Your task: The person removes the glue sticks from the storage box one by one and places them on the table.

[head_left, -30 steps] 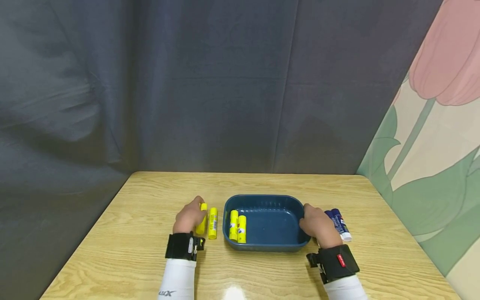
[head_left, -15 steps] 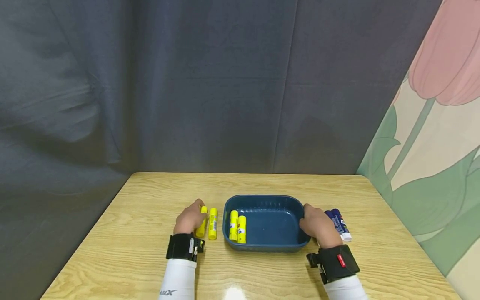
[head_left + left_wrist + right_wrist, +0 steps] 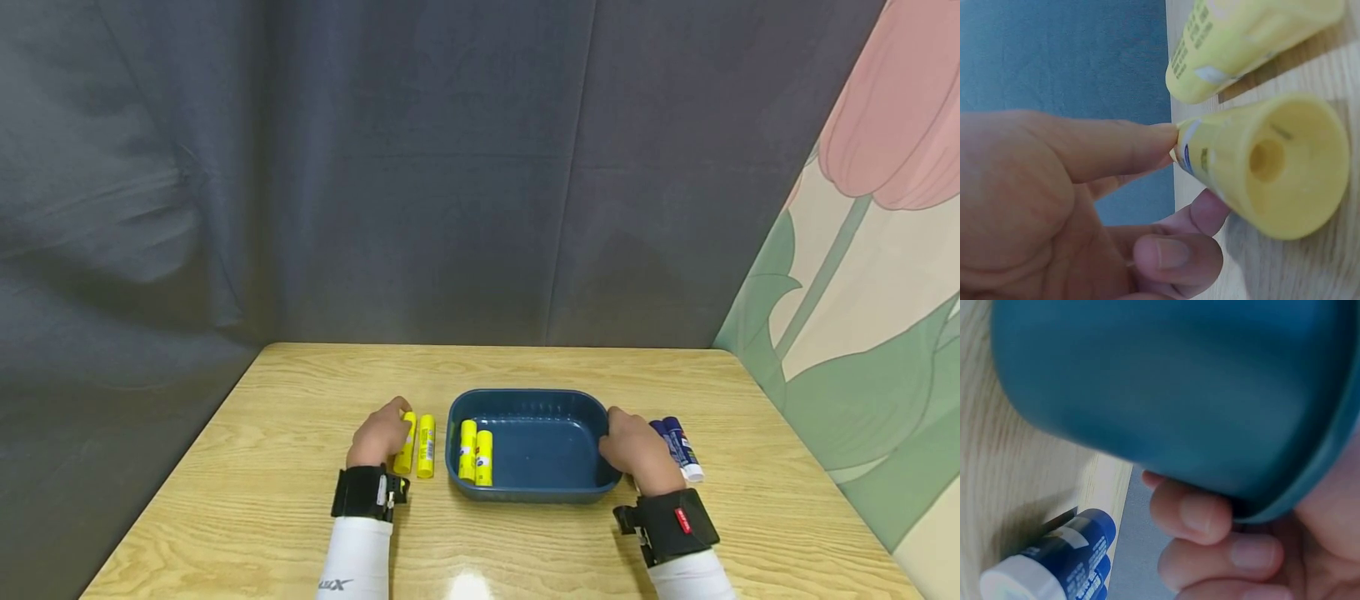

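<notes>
On the left, my left hand [image 3: 378, 433] pinches a yellow glue stick [image 3: 404, 458] near its far end. The left wrist view has the hollow base of this glue stick [image 3: 1294, 169] facing the camera, the thumb along its upper side and a fingertip below. A second yellow glue stick [image 3: 426, 447] lies just to its right on the table. My right hand [image 3: 636, 448] grips the right rim of a dark blue rectangular dish [image 3: 525, 495], its fingers [image 3: 1194, 512] under the rim. Two yellow glue sticks [image 3: 483, 458] lie side by side at the dish's left end.
Several blue glue sticks with white ends [image 3: 1072, 556] lie right of the dish, partly hidden behind my right hand in the head view. The wooden table [image 3: 300, 500] ends at a grey curtain [image 3: 420, 208]; a flower-patterned surface [image 3: 885, 333] borders the right.
The glue stick in my left hand has shifted slightly toward me, then a touch to the right. My right hand and the dish stay in place.
</notes>
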